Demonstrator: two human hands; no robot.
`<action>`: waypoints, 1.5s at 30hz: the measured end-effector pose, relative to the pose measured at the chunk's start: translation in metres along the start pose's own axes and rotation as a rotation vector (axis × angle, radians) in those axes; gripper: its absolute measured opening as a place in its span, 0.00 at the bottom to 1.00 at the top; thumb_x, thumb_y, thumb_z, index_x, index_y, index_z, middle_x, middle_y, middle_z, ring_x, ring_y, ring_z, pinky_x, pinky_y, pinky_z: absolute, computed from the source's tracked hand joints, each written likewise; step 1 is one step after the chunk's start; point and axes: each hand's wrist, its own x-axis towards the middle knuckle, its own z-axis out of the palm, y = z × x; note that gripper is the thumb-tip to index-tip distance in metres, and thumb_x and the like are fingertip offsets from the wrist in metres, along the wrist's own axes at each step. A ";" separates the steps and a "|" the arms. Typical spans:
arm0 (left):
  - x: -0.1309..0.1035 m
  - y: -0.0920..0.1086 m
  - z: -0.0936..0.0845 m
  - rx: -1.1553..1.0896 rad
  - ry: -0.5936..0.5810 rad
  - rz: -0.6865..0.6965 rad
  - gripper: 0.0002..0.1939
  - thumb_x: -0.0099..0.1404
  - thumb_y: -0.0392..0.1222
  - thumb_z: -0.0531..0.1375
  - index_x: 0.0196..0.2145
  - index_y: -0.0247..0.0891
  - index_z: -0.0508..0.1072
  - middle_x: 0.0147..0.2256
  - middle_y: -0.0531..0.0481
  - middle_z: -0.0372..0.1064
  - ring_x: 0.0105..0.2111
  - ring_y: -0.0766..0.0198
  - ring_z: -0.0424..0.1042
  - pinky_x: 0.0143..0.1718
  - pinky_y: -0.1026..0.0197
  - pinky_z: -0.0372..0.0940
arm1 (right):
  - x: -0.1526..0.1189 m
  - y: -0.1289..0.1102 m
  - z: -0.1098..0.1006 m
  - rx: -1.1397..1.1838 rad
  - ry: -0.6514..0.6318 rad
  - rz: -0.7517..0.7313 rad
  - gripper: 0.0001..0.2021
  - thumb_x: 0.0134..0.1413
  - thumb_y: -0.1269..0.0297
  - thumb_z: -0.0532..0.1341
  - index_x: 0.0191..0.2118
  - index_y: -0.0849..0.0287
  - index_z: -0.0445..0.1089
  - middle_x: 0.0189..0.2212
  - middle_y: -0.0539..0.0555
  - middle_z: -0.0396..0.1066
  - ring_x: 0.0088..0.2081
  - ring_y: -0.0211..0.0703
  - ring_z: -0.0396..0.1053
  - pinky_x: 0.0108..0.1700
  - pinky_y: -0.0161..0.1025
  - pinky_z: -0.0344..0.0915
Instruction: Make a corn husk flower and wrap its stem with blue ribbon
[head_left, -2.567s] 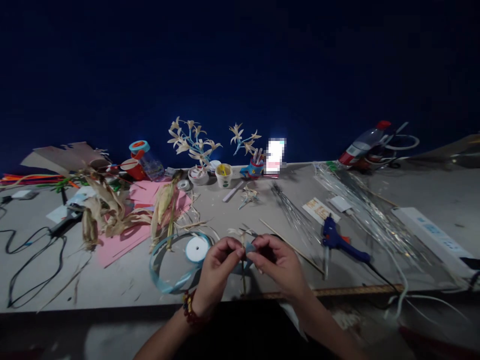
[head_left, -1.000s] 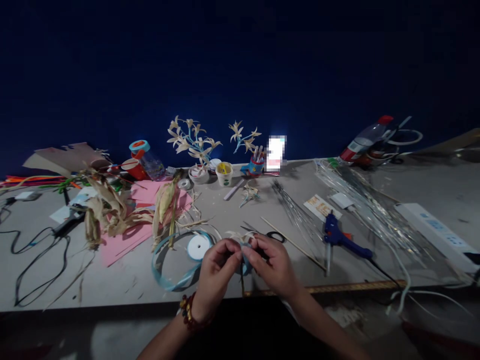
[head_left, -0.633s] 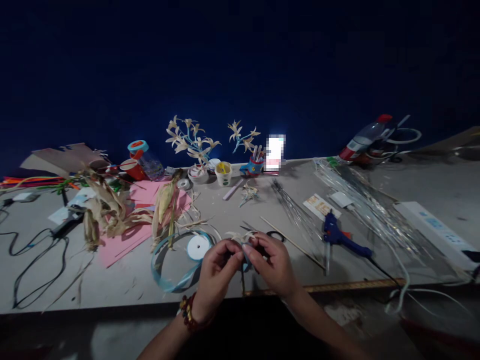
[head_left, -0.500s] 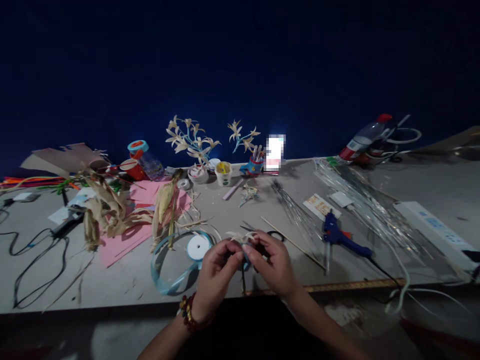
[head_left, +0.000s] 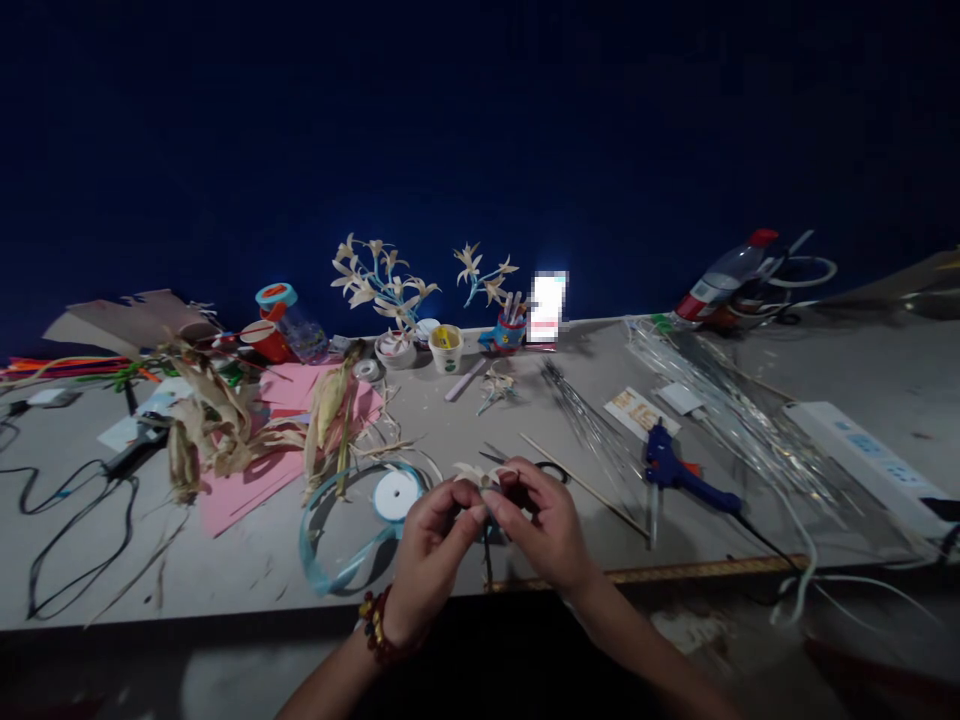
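Between my two hands is a pale corn-husk flower (head_left: 480,472), its petals showing above the fingertips. My left hand (head_left: 442,525), with a beaded bracelet at the wrist, pinches it from the left. From the right, my right hand (head_left: 546,520) pinches the flower's base with thumb and index finger. The stem part is mostly hidden by the fingers. Just left of my left hand lies a spool of blue ribbon (head_left: 397,493), with a loose loop of ribbon (head_left: 311,550) on the table. Behind my right hand, scissors (head_left: 553,470) are partly covered.
A blue glue gun (head_left: 686,472), a thin stick (head_left: 585,487) and wires (head_left: 600,420) lie to the right. Dried corn husks (head_left: 225,420) rest on pink paper (head_left: 247,492) at left. Finished flower branches (head_left: 382,270), a paper cup (head_left: 447,350) and a lit phone (head_left: 547,305) stand behind.
Both hands stay in nearly the same place. The flower's petals stand slightly higher and more spread, and the blue piece below the fingers shows less.
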 end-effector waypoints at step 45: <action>0.000 -0.004 0.002 0.047 0.037 0.023 0.07 0.70 0.43 0.60 0.35 0.38 0.73 0.33 0.51 0.69 0.35 0.63 0.68 0.39 0.64 0.63 | 0.004 0.001 -0.001 0.070 0.045 -0.043 0.04 0.58 0.63 0.64 0.34 0.56 0.70 0.27 0.48 0.68 0.27 0.37 0.65 0.29 0.33 0.63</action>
